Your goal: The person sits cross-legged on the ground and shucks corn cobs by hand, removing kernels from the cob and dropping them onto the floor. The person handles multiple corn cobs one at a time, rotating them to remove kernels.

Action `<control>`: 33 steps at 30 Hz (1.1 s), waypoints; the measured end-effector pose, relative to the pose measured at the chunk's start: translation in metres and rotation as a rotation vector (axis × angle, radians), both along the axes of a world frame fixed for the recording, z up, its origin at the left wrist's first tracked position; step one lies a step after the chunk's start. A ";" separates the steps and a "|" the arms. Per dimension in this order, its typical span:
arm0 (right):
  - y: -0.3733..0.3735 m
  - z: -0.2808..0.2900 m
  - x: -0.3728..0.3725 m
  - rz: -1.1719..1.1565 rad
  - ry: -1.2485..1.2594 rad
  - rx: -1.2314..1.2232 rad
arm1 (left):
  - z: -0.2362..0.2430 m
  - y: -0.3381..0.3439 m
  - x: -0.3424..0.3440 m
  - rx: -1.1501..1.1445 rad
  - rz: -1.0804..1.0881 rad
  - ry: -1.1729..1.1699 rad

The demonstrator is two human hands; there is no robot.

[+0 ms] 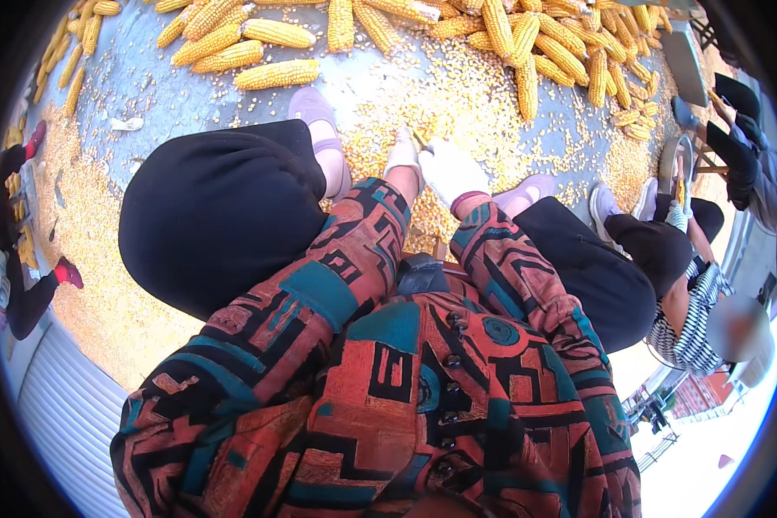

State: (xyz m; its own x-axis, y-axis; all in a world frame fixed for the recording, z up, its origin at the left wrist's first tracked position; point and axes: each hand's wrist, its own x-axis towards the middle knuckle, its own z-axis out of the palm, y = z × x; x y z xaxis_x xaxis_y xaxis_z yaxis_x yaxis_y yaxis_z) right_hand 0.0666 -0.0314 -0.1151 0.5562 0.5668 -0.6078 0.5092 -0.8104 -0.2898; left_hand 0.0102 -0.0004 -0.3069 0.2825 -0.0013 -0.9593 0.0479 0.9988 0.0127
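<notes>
Both my hands wear white gloves and are close together between my knees, over loose yellow corn kernels [445,110]. My left hand [403,152] is curled, its fingertips pointing away from me. Beside it on the right, my right hand [454,173] is closed, its back turned up. A short, dark, narrow piece [420,139] shows between the two hands; its kind is too small to tell, and so is which hand grips it. Whatever lies inside the fingers is hidden. Ears of corn [278,75] lie on the ground beyond my hands.
A larger heap of corn ears [561,47] spreads at the far right. My shoes [312,108] rest on the kernel-strewn ground. Other people sit close by at the right [686,293] and at the left edge. A ridged grey sheet [73,406] lies at the lower left.
</notes>
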 end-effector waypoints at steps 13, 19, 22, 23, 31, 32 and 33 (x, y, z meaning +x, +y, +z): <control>-0.059 0.060 -0.006 -0.283 0.199 0.133 | 0.045 0.015 0.004 -0.040 0.281 -0.147; -0.070 0.088 -0.021 -0.113 -0.001 0.176 | 0.082 0.027 0.003 -0.219 0.301 -0.154; -0.065 0.113 -0.029 -0.106 0.049 0.102 | 0.080 0.029 0.003 -0.262 0.280 -0.093; -0.066 0.114 -0.030 -0.094 0.051 0.083 | 0.073 0.029 0.004 -0.281 0.265 -0.071; -0.053 0.115 -0.037 -0.029 -0.031 0.014 | 0.057 0.021 0.007 -0.122 0.220 -0.120; -0.052 0.114 -0.038 -0.028 -0.041 0.014 | 0.058 0.022 0.008 -0.155 0.245 -0.109; -0.052 0.112 -0.039 -0.028 -0.050 0.014 | 0.054 0.022 0.008 -0.154 0.262 -0.111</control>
State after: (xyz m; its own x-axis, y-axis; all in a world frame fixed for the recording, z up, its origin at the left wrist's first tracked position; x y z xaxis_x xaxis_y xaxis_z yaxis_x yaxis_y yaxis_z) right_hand 0.0278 -0.0834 -0.0032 0.6014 0.5591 -0.5707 0.5010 -0.8204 -0.2757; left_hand 0.0187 0.0216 -0.2528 0.3957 -0.0579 -0.9166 -0.2041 0.9675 -0.1492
